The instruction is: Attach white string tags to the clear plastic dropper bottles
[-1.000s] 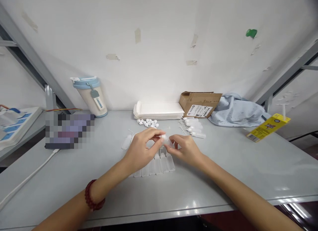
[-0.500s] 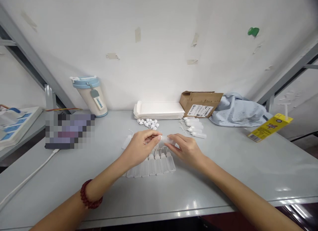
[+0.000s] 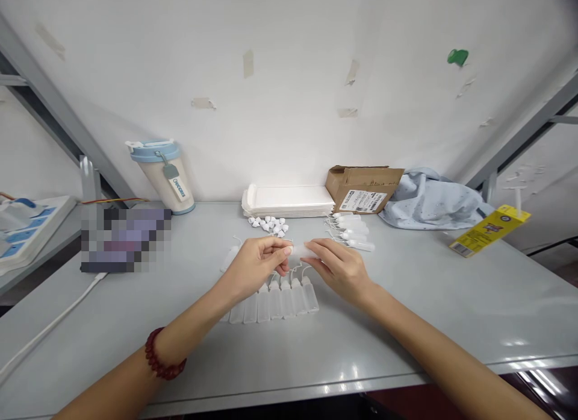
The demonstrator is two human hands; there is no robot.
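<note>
Between my two hands, a small translucent plastic bottle [image 3: 298, 252] lies sideways above the table. My left hand [image 3: 257, 260] pinches its white cap end, and the fingers hide most of the cap. My right hand [image 3: 339, 264] is closed round the bottle's body from the other side. Just below stands a row of several similar translucent bottles [image 3: 275, 302] lying side by side, with thin white strings at their necks. Beyond my hands is a heap of small white caps [image 3: 270, 223]. More bottles with strings [image 3: 356, 231] lie to the right of the caps.
Along the wall are a stack of white trays [image 3: 289, 200], a cardboard box [image 3: 365, 188] and a pale blue cloth [image 3: 431, 200]. A yellow drink carton [image 3: 490, 232] leans at right. At left stand a tumbler [image 3: 163, 179], a blurred-out device [image 3: 126, 239] and a power strip [image 3: 34, 227].
Both hands stay on the same bottle, with only slight shifts of the fingers. The whole view has moved a little.
</note>
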